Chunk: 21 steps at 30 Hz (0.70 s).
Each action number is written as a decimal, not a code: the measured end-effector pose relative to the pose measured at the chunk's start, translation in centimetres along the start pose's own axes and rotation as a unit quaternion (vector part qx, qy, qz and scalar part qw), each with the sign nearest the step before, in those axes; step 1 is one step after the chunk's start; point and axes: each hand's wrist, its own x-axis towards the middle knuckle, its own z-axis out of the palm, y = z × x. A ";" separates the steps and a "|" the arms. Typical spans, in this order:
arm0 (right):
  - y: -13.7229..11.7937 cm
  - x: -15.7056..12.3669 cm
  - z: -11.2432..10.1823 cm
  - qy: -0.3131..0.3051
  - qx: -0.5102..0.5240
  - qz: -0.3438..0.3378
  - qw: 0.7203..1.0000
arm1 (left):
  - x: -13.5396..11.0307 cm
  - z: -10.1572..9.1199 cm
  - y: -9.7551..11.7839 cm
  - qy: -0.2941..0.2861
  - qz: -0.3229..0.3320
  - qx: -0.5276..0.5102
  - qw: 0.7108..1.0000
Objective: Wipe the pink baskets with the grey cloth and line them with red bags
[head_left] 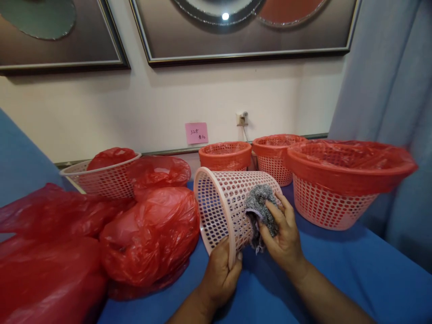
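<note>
A pale pink perforated plastic basket [236, 184] lies tipped on its side over the blue table, its mouth facing left. My left hand [221, 272] grips the lower part of its rim, with fingers inside and thumb outside. In my right hand [283, 229] is a grey cloth [261, 207], bunched up and pressed against the basket's outer wall near the base. The basket's far side and part of the cloth under my fingers are hidden.
Red plastic bags [148, 238] pile up at left, before a white-rimmed basket [101, 173]. Behind and right stand bag-lined baskets: one small [224, 155], another [275, 166], and a large one [330, 207]. A blue cloth [378, 270] covers the table; a wall socket [242, 119] is behind.
</note>
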 end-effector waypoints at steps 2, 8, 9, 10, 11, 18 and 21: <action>-0.3 -0.3 -0.4 0.003 0.017 -0.030 0.999 | 0.1 -0.1 0.1 -0.009 0.010 0.004 1.000; -2.3 -1.9 -0.7 -0.058 0.031 -0.151 0.986 | 0.2 -0.2 0.2 -0.024 0.058 0.003 0.998; -2.1 -1.8 -0.6 -0.052 0.029 -0.141 0.988 | 0.2 -0.2 0.3 -0.026 0.049 0.000 0.998; -1.7 -1.6 -0.4 -0.041 0.026 -0.116 0.992 | 0.3 -0.2 0.3 -0.028 0.034 -0.004 0.999; -0.9 -1.2 -0.3 -0.025 0.020 -0.077 0.997 | 0.4 -0.2 0.4 -0.030 0.016 -0.006 0.999; 7.7 1.5 0.0 0.092 -0.046 0.280 0.954 | 1.0 -0.8 1.0 -0.038 -0.005 -0.011 0.999; 6.6 1.3 0.0 0.090 -0.049 0.234 0.967 | 1.1 -0.9 1.3 -0.034 -0.007 -0.013 0.999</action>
